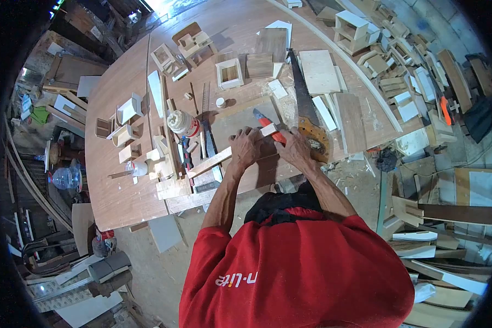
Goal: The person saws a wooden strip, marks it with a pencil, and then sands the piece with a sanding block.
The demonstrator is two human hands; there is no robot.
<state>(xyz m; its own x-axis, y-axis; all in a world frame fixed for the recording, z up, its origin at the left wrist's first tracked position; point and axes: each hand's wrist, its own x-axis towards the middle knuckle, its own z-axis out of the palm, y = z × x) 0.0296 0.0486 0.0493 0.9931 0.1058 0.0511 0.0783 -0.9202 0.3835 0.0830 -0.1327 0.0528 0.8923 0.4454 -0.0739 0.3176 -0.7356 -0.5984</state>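
Note:
My left hand (246, 146) is closed over a pale wooden strip (216, 162), pressing it down near its far end. That strip lies slanted across the front of the worktable. My right hand (296, 148) is wrapped round a red utility knife (265, 122), its dark tip pointing away from me just past the strip's end. Under both hands lies a flat grey-brown board (240, 121). Right beside my right hand is a handsaw (299, 82) with a wooden handle (314, 139), its blade pointing to the back.
Left of the hands stand a glue bottle (183, 124), a small white cap (220, 103) and several hand tools. Small wooden furniture models (194, 41) sit on the brown worktable (106, 180). Flat boards (318, 71) lie behind the saw. Offcuts (404, 104) pile up at right.

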